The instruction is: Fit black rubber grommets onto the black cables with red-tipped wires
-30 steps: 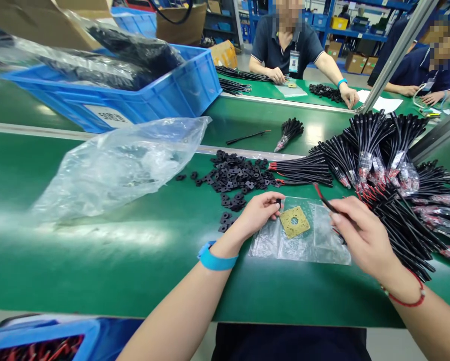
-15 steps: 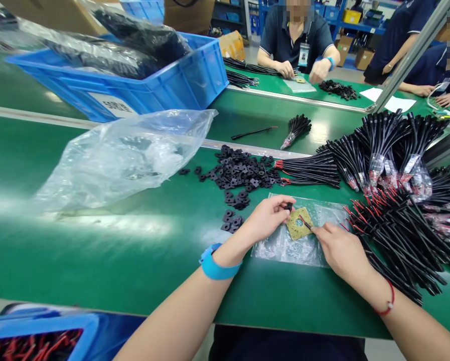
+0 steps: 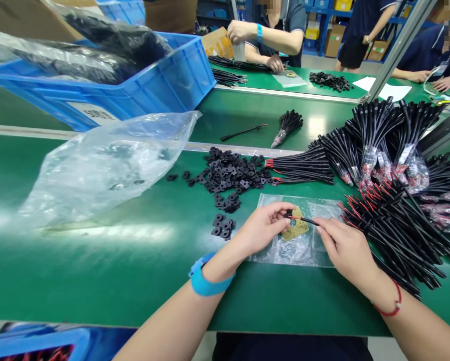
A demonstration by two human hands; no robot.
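Observation:
My left hand (image 3: 265,224) pinches a small black rubber piece (image 3: 289,214) between thumb and fingers. In my right hand (image 3: 339,244) is a black cable (image 3: 308,220), its red wire end pointing left at the rubber piece. Whether the wire tip is inside the piece I cannot tell. Under both hands a yellowish square plate (image 3: 298,230) with a hole in it lies on a clear plastic bag (image 3: 318,253). A heap of black rubber pieces (image 3: 230,170) spreads beyond my left hand. To the right of my right hand lies a big pile of black cables (image 3: 394,235) with red wire ends.
A crumpled clear bag (image 3: 108,165) lies left on the green table (image 3: 97,271). Behind it stands a blue crate (image 3: 142,95) of wrapped goods. Bundled cables (image 3: 379,125) rise at the right. A metal post (image 3: 401,50) slants there. Co-workers sit across the bench.
My right hand has raised the cable off the plate and brought its wire end to the rubber piece in my left hand. The co-worker opposite has lifted one arm. The camera view has shifted slightly.

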